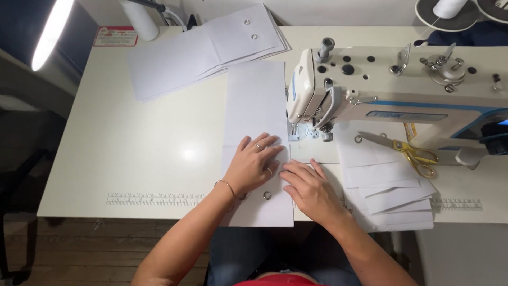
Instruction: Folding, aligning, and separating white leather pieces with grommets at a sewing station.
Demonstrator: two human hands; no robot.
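Lying flat, the long white eyeleted fabric strip sits under both hands' spread fingers.

The long white fabric piece lies flat on the tabletop, running from the near edge away toward the far side, just left of the sewing machine's needle. A metal eyelet sits near its near end, between my hands.

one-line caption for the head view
Both hands, left hand and right hand, press white fabric flat beside a sewing machine.
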